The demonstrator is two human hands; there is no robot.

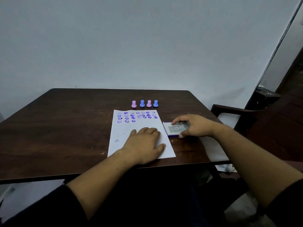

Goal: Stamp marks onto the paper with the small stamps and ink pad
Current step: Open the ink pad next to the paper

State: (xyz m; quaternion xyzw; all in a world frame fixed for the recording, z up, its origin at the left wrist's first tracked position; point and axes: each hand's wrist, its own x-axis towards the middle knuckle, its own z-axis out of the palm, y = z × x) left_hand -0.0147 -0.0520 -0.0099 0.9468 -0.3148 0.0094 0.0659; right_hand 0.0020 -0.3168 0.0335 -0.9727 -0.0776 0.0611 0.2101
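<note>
A white paper (147, 125) lies on the dark wooden table (65, 128), its top part covered with several rows of purple stamp marks (136, 116). My left hand (145, 145) rests flat on the paper's lower half, fingers together. My right hand (192, 126) grips the ink pad (173, 129), a small closed box with a printed white lid and purple base, just right of the paper. Beyond the paper stand two pink stamps (134, 104) (149, 103) and two blue stamps (142, 103) (155, 103) in a row, upright.
A dark wooden chair (246, 115) stands at the table's right side. A plain wall rises behind the table. Papers or bags lie on the floor under the right edge (226, 167).
</note>
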